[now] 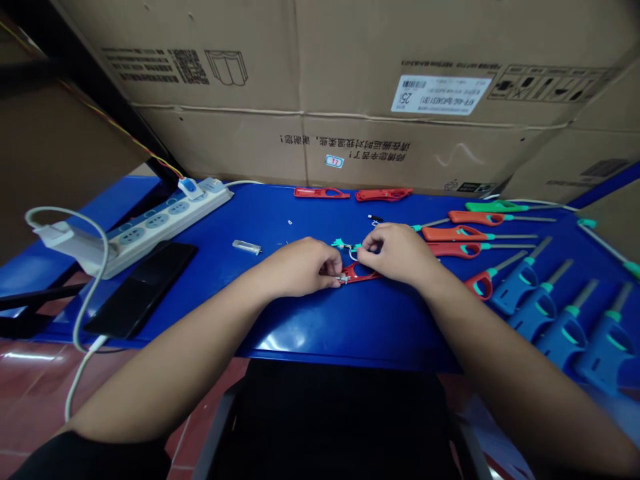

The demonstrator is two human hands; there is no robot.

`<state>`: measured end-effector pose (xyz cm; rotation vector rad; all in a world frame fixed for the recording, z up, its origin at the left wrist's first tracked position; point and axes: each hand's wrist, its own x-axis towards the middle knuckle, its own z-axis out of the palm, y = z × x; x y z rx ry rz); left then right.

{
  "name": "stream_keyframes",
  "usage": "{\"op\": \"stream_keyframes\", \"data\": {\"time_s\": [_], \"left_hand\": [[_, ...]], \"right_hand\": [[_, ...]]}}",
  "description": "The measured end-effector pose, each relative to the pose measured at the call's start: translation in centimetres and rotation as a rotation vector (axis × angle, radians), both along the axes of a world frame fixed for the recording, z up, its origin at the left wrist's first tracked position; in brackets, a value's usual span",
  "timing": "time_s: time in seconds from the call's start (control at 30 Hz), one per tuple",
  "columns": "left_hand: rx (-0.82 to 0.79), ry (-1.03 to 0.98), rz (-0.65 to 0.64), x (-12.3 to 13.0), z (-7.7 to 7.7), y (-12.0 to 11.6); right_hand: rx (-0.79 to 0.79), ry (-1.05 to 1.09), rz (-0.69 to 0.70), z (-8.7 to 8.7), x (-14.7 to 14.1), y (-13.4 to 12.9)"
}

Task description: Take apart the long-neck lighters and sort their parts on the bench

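A red lighter shell half [361, 273] lies on the blue table between my hands. My left hand [313, 267] is closed at the shell's left end, with a small metal part [343, 279] at its fingertips. My right hand [393, 250] is closed over the shell's right side, its thumb and index finger curled together beside a white wire [352, 253]. What those fingers pinch, if anything, is too small to make out. Green plastic pieces [340, 244] show just behind the shell, between the hands.
Two red shell pieces [321, 193] lie along the back edge. Several red, green and blue lighters [457, 233] fill the right side. A clear tank [247, 247], a black phone [143, 290] and a power strip [170, 223] are on the left. Cardboard [225, 140] stands behind.
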<state>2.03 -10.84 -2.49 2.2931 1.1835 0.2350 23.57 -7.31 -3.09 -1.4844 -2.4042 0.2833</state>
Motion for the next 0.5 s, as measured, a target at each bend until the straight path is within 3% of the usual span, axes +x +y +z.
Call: {"op": "stream_keyframes", "data": {"time_s": [0.13,0.27,0.5], "left_hand": [[0.002,-0.006,0.013,-0.2,0.2,0.1],[0.052,0.027,-0.037,-0.3,0.1,0.3],[0.124,-0.025,-0.061,-0.4,-0.5,0.7]], "right_hand": [[0.013,0.008,0.04,-0.5,0.1,0.3],[-0.034,-0.019,0.099,0.0,0.9,0.1],[-0.131,0.004,0.475,1.0,2.8,0.1]]}}
